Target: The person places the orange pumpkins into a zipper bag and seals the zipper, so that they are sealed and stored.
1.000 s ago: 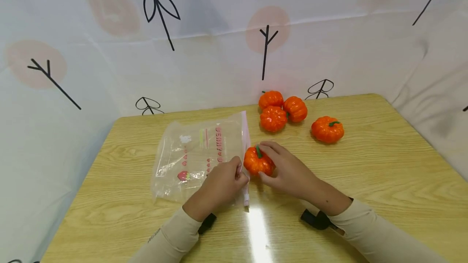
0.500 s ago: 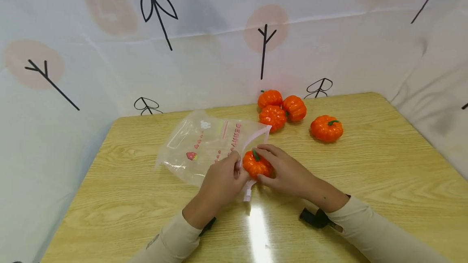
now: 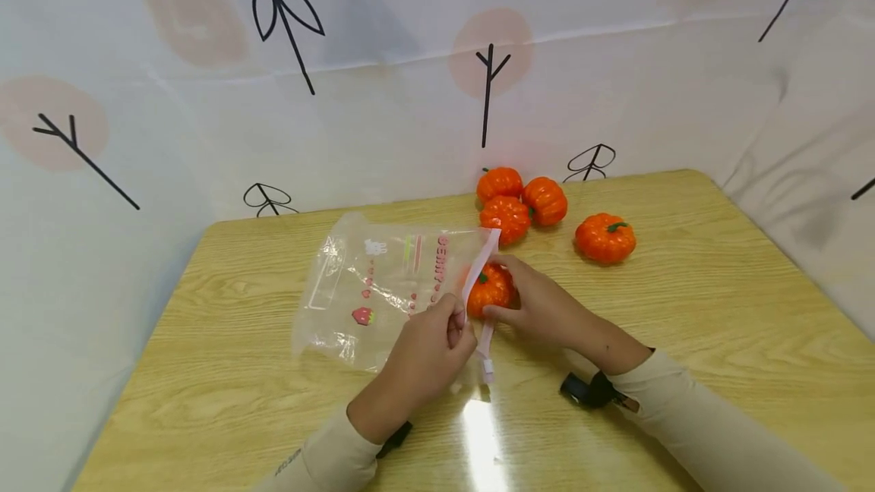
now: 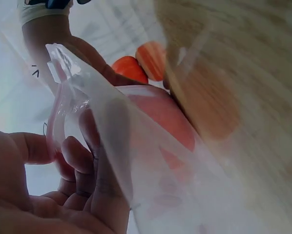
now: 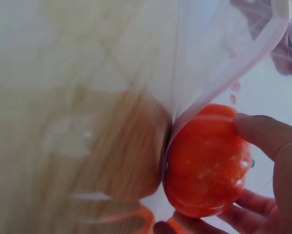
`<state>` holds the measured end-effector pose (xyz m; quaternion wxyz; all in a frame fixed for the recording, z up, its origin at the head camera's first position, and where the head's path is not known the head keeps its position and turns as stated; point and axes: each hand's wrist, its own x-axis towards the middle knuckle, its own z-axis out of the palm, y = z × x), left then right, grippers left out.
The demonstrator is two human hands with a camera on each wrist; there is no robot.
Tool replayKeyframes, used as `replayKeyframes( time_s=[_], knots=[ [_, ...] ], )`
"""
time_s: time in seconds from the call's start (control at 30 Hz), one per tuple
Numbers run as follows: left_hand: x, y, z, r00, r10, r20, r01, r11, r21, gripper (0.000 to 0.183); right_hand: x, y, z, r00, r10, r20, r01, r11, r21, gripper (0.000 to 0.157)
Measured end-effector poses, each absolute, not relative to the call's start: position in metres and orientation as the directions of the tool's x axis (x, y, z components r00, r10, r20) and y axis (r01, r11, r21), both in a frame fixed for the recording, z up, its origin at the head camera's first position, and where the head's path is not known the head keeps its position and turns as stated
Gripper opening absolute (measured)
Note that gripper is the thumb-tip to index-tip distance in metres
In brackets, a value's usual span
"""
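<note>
My left hand [image 3: 434, 344] pinches the pink zip edge of a clear plastic zip bag [image 3: 383, 291] printed with strawberries and letters. In the left wrist view the bag's mouth [image 4: 63, 105] gapes beside the curled fingers. My right hand [image 3: 540, 301] grips a small orange toy pumpkin [image 3: 494, 293] with a green stem, thumb on one side and fingers on the other. This pumpkin sits at the bag's mouth, its left part behind the pink edge. In the right wrist view the pumpkin [image 5: 207, 163] lies against the bag's lower film, with the upper film lifted over it.
Three more toy pumpkins [image 3: 504, 219] cluster at the table's back edge, just beyond the bag's corner. Another pumpkin [image 3: 605, 238] lies apart to their right. A patterned white cloth [image 3: 383, 127] hangs behind the wooden table [image 3: 718, 287].
The bag's mouth has been lifted and spread, and its pink edge now passes over the pumpkin's left part. My right hand has moved the pumpkin slightly away from me, into the mouth.
</note>
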<state>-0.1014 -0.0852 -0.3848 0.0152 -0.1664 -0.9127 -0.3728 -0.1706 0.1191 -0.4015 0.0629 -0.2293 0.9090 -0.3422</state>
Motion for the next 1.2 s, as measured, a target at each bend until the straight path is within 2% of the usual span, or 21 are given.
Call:
replayKeyframes(
  time_s=[0.27, 0.5, 0.8, 1.2],
  knots=[
    [-0.101, -0.084, -0.389, -0.951, 0.283, 0.121, 0.276, 0.612, 0.741, 0.008, -0.179, 0.116, -0.395, -0.908, -0.417, 0.046, -0.345, 0.681, -0.646, 0.072],
    [-0.104, -0.086, -0.390, -0.949, 0.281, 0.139, 0.286, 0.594, 0.752, 0.007, -0.181, 0.115, -0.396, -0.890, -0.450, 0.069, -0.376, 0.642, -0.668, 0.071],
    [-0.105, -0.086, -0.392, -0.942, 0.290, 0.167, 0.307, 0.546, 0.779, 0.005, -0.184, 0.115, -0.399, -0.869, -0.490, 0.076, -0.380, 0.559, -0.737, 0.062],
    [-0.104, -0.085, -0.393, -0.942, 0.314, 0.122, 0.276, 0.513, 0.812, 0.004, -0.188, 0.119, -0.404, -0.877, -0.479, 0.029, -0.310, 0.520, -0.796, 0.049]
  ],
)
